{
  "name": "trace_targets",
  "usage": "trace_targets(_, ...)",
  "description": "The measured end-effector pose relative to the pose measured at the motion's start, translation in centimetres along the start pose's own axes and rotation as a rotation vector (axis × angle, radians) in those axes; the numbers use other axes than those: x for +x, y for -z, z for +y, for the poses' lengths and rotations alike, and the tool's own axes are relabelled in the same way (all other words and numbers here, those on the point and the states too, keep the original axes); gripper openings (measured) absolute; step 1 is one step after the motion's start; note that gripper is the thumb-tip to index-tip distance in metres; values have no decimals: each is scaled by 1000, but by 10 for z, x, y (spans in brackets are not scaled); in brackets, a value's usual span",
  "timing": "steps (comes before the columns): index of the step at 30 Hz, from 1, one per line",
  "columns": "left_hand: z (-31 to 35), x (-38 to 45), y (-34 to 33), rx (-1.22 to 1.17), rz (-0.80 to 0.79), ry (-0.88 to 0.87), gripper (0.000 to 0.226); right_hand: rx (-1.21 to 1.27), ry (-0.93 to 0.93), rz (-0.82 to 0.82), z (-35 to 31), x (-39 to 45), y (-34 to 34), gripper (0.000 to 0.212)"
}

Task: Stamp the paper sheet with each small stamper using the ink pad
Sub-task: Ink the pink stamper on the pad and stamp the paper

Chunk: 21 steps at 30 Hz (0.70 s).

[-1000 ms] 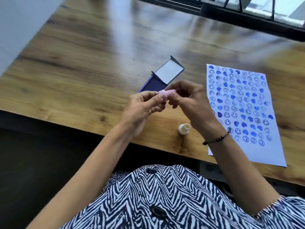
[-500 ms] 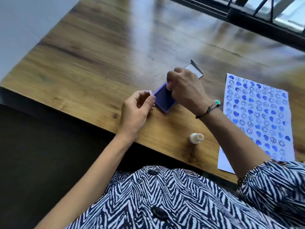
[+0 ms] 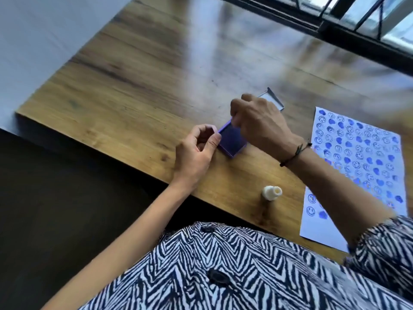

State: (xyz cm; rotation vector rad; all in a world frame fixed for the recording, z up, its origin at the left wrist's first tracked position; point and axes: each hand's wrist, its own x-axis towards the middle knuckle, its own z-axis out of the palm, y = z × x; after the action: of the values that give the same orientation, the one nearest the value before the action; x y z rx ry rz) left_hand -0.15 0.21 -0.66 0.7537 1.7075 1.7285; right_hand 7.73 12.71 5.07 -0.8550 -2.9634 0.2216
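Note:
The open purple ink pad (image 3: pixel 231 142) lies on the wooden table (image 3: pixel 134 86), its lid (image 3: pixel 273 98) hinged up behind it. My right hand (image 3: pixel 259 124) is over the pad's far end with fingertips pinched down onto it. The small stamper in that pinch is almost entirely hidden. My left hand (image 3: pixel 196 157) rests at the pad's left edge and pinches a small pale pink cap (image 3: pixel 214 129). The white paper sheet (image 3: pixel 312 233) lies to the right, covered with blue smiley and heart prints. My right forearm crosses over it.
A small cream stamper (image 3: pixel 271 193) lies on its side near the table's front edge, between the pad and the sheet. A dark window frame (image 3: pixel 357 39) runs along the table's far side. The dark floor (image 3: pixel 55 209) lies below the front edge.
A second ago both hands held a pink stamper together in front of the pad. The right hand has since moved onto the pad, and the left keeps the cap beside it. The view shifted left.

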Motion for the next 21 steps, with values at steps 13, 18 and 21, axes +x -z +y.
trace_targets(13, -1, -4, 0, 74, 17, -34, 9, 147, 10, 9, -13, -14, -9, 12)
trace_targets(18, -1, -3, 0, 98, 24, -14, 10, 174, -7, 4, -21, -21, -11, 9)
trace_targets(21, -1, -2, -1, 106, 6, -29, 9, 182, -17, 26, -24, -26, -13, 9)
